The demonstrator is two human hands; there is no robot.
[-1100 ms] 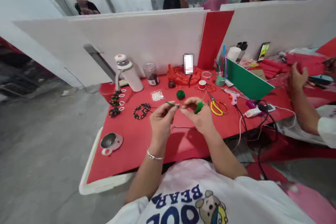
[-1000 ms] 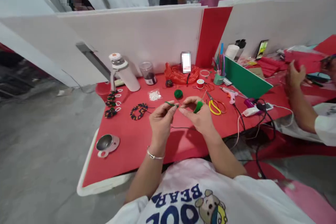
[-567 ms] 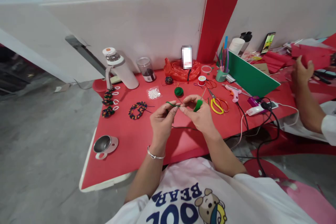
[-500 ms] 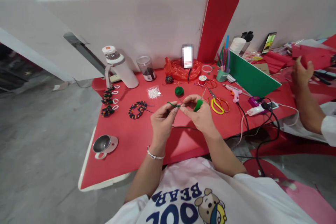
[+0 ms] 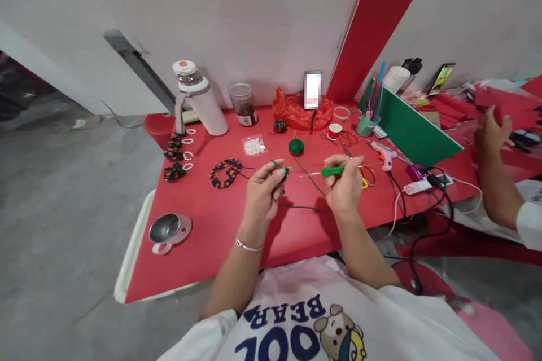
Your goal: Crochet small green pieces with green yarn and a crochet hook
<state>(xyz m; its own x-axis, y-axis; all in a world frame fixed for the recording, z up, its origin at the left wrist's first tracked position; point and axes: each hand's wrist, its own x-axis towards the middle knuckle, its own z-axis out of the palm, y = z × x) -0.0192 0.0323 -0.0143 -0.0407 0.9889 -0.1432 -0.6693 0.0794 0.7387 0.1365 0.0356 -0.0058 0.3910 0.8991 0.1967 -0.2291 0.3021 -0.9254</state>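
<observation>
My left hand (image 5: 263, 192) pinches a small piece of green yarn work (image 5: 284, 172), its fingers closed around it. To its right, my right hand (image 5: 345, 186) grips the green handle of a crochet hook (image 5: 332, 171), whose thin metal shaft points left toward the yarn. Hook tip and yarn appear apart. Behind the hands lies a ball of green yarn (image 5: 296, 147), from which a strand runs forward between them. A dark multicoloured braided loop (image 5: 226, 174) rests on the red table left of my left hand. Scissors (image 5: 365, 178) lie partly hidden behind my right hand.
On the red table (image 5: 212, 259) stand a metal-lined cup (image 5: 169, 230), a white bottle (image 5: 207, 104), a jar (image 5: 243, 106) and a bag of white beads (image 5: 254, 145). Rightward are a pink glue gun (image 5: 384, 155), a power strip (image 5: 427, 184) with cables, and another person's hand (image 5: 493, 130).
My hands have separated: the right moved right and turned the hook so its shaft points left. My left hand still pinches the green yarn. The view has shifted slightly.
</observation>
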